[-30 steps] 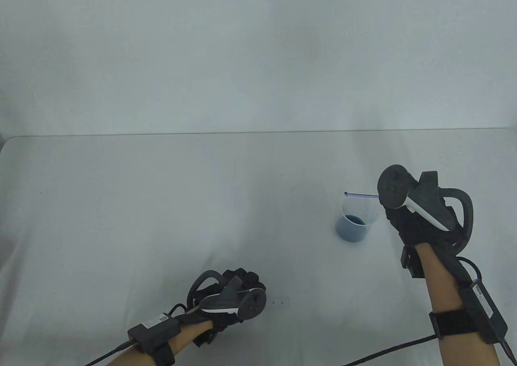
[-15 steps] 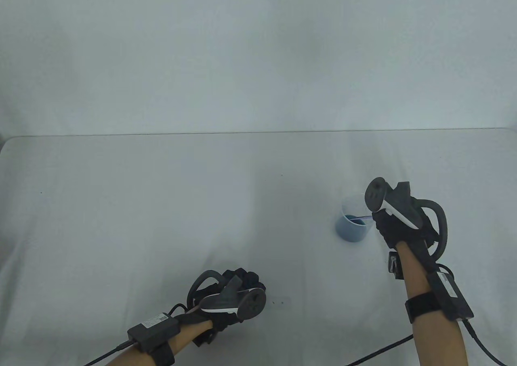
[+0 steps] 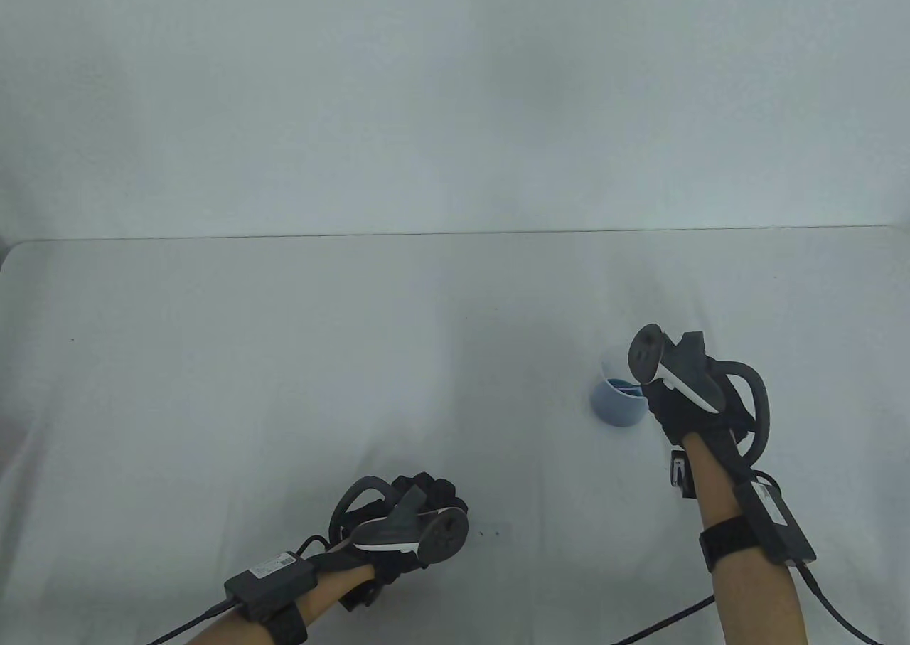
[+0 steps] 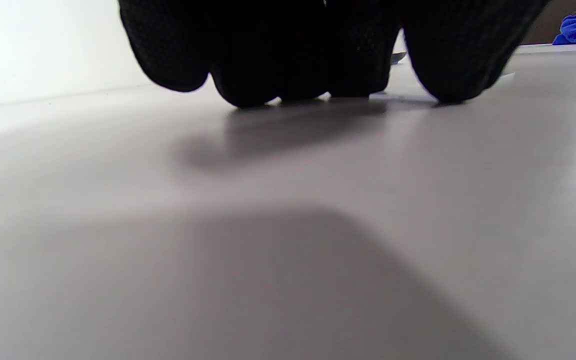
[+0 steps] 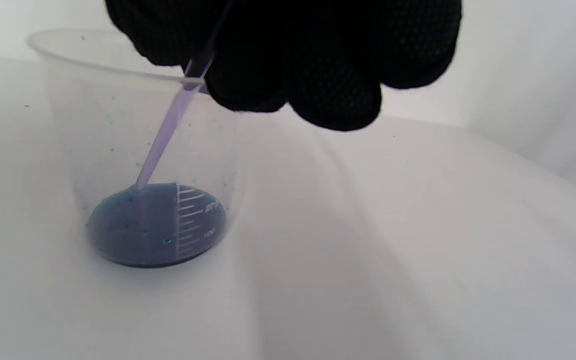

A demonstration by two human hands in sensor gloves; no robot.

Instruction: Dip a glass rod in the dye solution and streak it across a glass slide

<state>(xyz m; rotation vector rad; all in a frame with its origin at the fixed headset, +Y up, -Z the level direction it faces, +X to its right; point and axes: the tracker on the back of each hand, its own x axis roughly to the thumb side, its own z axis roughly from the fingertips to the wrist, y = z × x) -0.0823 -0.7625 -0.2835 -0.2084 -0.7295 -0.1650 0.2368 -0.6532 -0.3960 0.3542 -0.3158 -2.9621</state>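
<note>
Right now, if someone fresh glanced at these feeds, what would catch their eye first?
The clear cup of dark blue dye at the table's right stands out, with the glass rod slanting into it, its tip in the liquid. The right hand holds that rod just above the cup's rim. The left hand rests, fingertips down, on the table near its front edge.

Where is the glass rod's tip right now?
On the table's right side, the glass rod, held by the right hand, slants into the measuring cup, tip in the blue dye.
</note>
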